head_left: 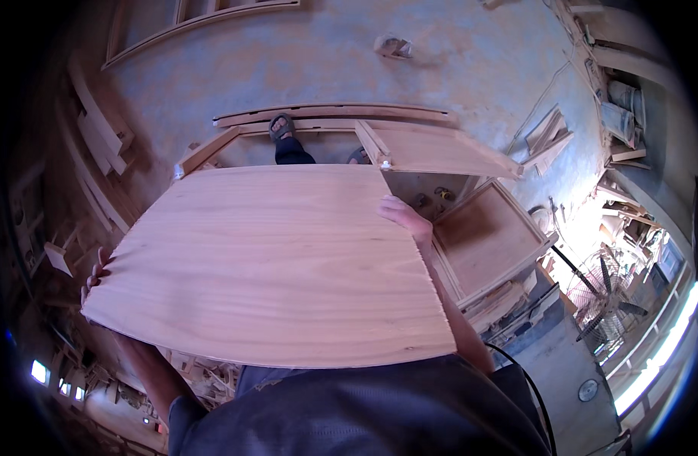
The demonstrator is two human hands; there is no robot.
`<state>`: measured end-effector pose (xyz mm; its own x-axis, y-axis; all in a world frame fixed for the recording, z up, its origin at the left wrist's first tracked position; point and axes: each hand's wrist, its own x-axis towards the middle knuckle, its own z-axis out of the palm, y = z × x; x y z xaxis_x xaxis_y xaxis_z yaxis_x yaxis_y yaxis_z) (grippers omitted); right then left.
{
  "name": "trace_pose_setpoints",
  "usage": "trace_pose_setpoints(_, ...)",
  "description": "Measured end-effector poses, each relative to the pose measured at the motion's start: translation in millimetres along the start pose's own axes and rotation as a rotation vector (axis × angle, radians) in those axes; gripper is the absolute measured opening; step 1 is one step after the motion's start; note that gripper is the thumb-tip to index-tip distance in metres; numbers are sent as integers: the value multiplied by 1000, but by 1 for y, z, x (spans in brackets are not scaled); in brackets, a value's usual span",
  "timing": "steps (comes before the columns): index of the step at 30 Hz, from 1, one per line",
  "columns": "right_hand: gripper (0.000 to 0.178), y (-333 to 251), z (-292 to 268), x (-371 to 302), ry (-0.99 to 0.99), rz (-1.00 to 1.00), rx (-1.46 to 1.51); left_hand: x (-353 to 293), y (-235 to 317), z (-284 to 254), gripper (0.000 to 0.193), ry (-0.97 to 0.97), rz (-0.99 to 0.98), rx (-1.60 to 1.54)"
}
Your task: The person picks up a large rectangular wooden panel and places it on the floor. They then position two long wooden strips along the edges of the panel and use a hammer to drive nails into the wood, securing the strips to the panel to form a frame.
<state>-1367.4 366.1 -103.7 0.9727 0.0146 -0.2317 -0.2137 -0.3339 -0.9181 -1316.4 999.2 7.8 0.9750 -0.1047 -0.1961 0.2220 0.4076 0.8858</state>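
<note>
A large sheet of plywood (pixel 273 262) with pale, wavy grain is held up in front of my body, hiding much of the floor beneath it. My left hand (pixel 96 275) grips its left edge, with the fingertips showing past the rim. On the right edge, my right hand (pixel 404 216) is closed round the board near its far corner. Both thumbs are hard to make out. Just beyond the board, a wooden frame (pixel 204 154) lies on the floor, partly covered by it. My sandalled foot (pixel 282 127) stands inside that frame.
A flat wooden panel (pixel 440 152) leans over the frame's right side, near a framed panel (pixel 490 235). A long wooden rail (pixel 334 112) lies beyond. Planks (pixel 98 133) line the left. A standing fan (pixel 604 296) is at right, and a yellow-black tool (pixel 443 193) lies on the floor.
</note>
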Motion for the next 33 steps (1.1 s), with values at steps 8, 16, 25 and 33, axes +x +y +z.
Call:
trace_pose_setpoints(8, 26, 15, 9, 8, -40, 86, 22, 1, 8, 10, 49, -18, -22, 13)
trace_pose_setpoints(16, 25, 2, -14, 12, -13, 14, -115, 13, 2, 12, 51, -52, -56, -14)
trace_pose_setpoints(25, 24, 4, -16, 18, 11, -6, -133, 12, -6, 16, 53, -87, -92, -43)
trace_pose_setpoints(33, 26, 28, -9, 2, 44, -50, -171, 9, -42, -12, 56, 125, -57, -13)
